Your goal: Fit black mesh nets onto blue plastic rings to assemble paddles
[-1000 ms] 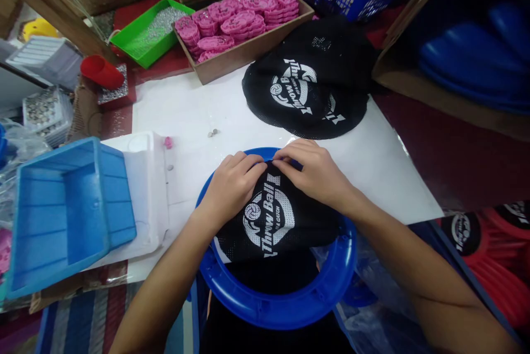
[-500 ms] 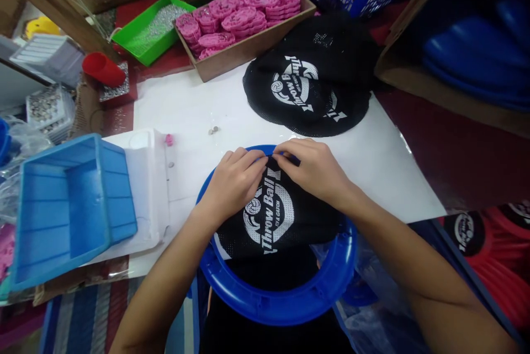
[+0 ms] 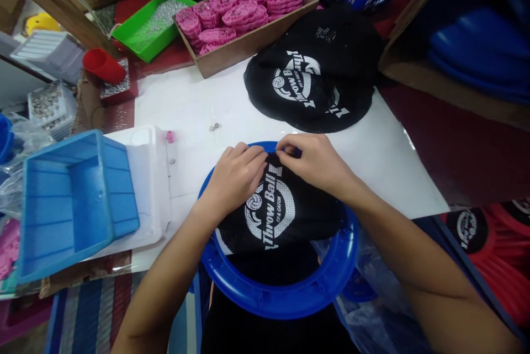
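A blue plastic ring (image 3: 281, 304) rests over my lap, its far side on the white sheet. Across its far half lies a black mesh cloth (image 3: 314, 205) printed "Throw Ball"; its near edge hangs loose inside the ring. At the ring's far rim, my left hand (image 3: 240, 174) is closed, fingertips pinching the top edge of the mesh. Just to its right my right hand (image 3: 308, 158) also pinches the mesh edge between thumb and forefinger. The fingertips of both hands nearly meet. Exactly how the edge sits against the rim is hidden beneath them.
More black printed mesh discs (image 3: 298, 91) lie beyond the ring. A cardboard tray (image 3: 252, 33) of pink parts, a green tray (image 3: 149, 39) of small metal pieces and a red cup (image 3: 103, 67) stand behind. At left is a blue bin (image 3: 83, 199).
My right hand's fingertips have shifted slightly at the rim, pinching the mesh edge. The whole view has moved a little; the left hand keeps its grip.
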### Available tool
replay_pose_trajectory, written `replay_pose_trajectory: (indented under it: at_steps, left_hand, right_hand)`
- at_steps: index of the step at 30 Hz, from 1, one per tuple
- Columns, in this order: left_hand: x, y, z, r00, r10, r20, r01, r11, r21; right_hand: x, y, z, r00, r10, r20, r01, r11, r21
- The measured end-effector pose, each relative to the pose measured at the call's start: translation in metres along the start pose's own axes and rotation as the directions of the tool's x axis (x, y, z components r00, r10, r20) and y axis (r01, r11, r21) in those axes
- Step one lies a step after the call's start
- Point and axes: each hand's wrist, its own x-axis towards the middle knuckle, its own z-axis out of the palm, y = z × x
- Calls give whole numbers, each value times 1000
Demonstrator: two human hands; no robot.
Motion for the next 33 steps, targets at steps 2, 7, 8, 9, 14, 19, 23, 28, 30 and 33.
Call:
replay_pose_trajectory:
  at_steps: [2, 7, 8, 9, 14, 19, 23, 28, 30, 33]
  left_hand:
    - [1, 0, 0, 1000, -10, 19, 10, 1000, 6]
    - [2, 0, -2, 998, 12, 60, -16, 998, 58]
    - [3, 1, -2, 997, 16, 69, -21, 997, 73]
    - [3, 1, -3, 997, 18, 79, -25, 996, 88]
    - [3, 1, 0, 994, 5, 111, -18, 993, 117]
    - [0, -1, 5, 996, -23, 82, 17, 997, 75]
    - [1, -9, 9, 995, -86, 47, 81, 991, 106]
    - [4, -28, -2, 969, -240, -66, 246, 965, 96]
    - [-3, -26, -15, 960, -254, -113, 258, 966, 17]
    - [-23, -5, -34, 992, -124, 24, 126, 971, -204]
  right_hand:
    - [3, 0, -1, 999, 37, 22, -37, 999, 24]
    - [8, 3, -4, 993, 97, 72, -101, 993, 64]
    - [9, 4, -5, 992, 89, 86, -95, 993, 64]
    - [9, 6, -4, 993, 66, 98, -72, 996, 61]
    - [9, 16, 0, 986, -139, 94, 141, 990, -15]
    - [-1, 13, -9, 953, -247, 179, 281, 938, -203]
    - [-43, -16, -21, 956, -273, 112, 295, 864, -408]
    - [-112, -46, -12, 935, -296, 197, 340, 904, -257]
    - [-128, -46, -3, 942, -263, 211, 308, 924, -226]
    - [-131, -36, 10, 959, -210, 188, 243, 955, -172]
